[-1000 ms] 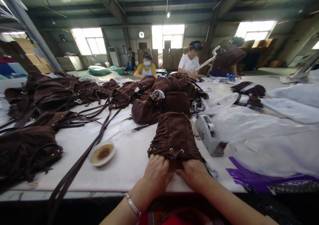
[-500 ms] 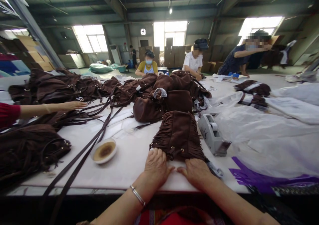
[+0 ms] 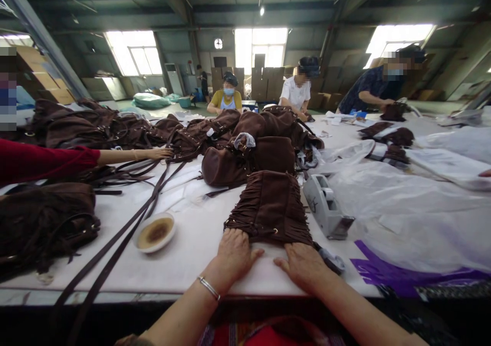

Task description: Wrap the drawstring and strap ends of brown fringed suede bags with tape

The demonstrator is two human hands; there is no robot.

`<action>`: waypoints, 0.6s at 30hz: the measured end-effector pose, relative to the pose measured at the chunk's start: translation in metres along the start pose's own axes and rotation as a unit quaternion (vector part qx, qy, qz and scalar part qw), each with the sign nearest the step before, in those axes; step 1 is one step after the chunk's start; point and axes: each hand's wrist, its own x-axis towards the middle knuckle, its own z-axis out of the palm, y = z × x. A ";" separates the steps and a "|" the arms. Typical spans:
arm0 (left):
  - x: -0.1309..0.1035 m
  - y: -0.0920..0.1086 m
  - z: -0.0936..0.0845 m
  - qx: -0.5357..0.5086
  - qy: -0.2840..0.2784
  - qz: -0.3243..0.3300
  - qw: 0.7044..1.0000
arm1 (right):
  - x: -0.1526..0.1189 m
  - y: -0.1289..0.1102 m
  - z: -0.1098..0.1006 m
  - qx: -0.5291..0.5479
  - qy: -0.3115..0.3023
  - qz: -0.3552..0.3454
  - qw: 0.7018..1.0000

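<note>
Brown fringed bag (image 3: pixel 274 205) lies flat on the white table (image 3: pixel 184 264), its near edge toward the person, in front of the heaped brown bags (image 3: pixel 264 154) and just left of a grey tape dispenser (image 3: pixel 328 208). Over its near left corner rests the left hand (image 3: pixel 235 256), over the near right corner the right hand (image 3: pixel 303 264), each with its fingers close together and thumb spread inward; whether the fingertips pinch the bag, I cannot tell from here.
</note>
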 end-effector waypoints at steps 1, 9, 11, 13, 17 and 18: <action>-0.001 0.000 0.000 -0.001 -0.002 0.001 1.000 | 0.000 0.002 0.000 0.001 0.000 -0.003 1.000; -0.004 -0.003 -0.011 -0.052 -0.032 -0.002 0.998 | -0.007 0.011 -0.001 0.052 0.020 -0.031 0.998; -0.010 -0.004 -0.016 -0.119 -0.021 0.000 0.993 | -0.014 0.009 -0.004 0.105 0.047 -0.077 0.990; -0.016 -0.005 -0.020 -0.228 0.022 -0.006 0.973 | -0.020 0.004 -0.009 0.183 0.087 -0.130 0.971; -0.014 -0.002 -0.029 -0.515 0.045 -0.186 0.835 | -0.020 -0.016 -0.024 0.362 0.124 -0.083 0.920; -0.009 -0.001 -0.032 -0.578 0.026 -0.247 0.777 | -0.016 -0.020 -0.026 0.403 0.119 -0.049 0.906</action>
